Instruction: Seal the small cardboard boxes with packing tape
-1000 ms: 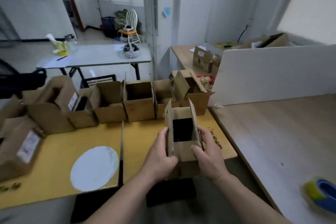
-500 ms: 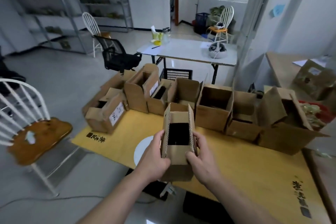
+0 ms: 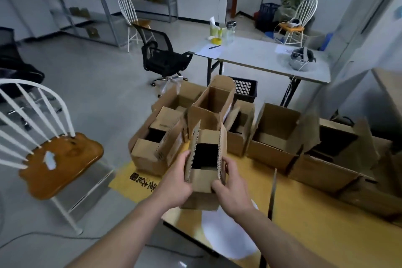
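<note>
I hold a small open cardboard box [image 3: 203, 178] in front of me, its two side flaps standing up and its inside dark. My left hand [image 3: 175, 183] grips its left wall and my right hand [image 3: 231, 187] grips its right wall. Behind it, several more open cardboard boxes [image 3: 274, 143] stand in a row along the far edge of the yellow table [image 3: 315, 222]. No tape roll is in view.
A white round sheet [image 3: 228, 233] lies on the table under my right wrist. A white chair with a wooden seat [image 3: 61, 161] stands at the left. A black office chair [image 3: 162, 56], a grey folding table [image 3: 261, 54] and a black crate [image 3: 244, 89] are behind the boxes.
My view has swung to the left; the tape roll on the right desk has left the frame. The box stays held in both hands, now over the table's left end.
</note>
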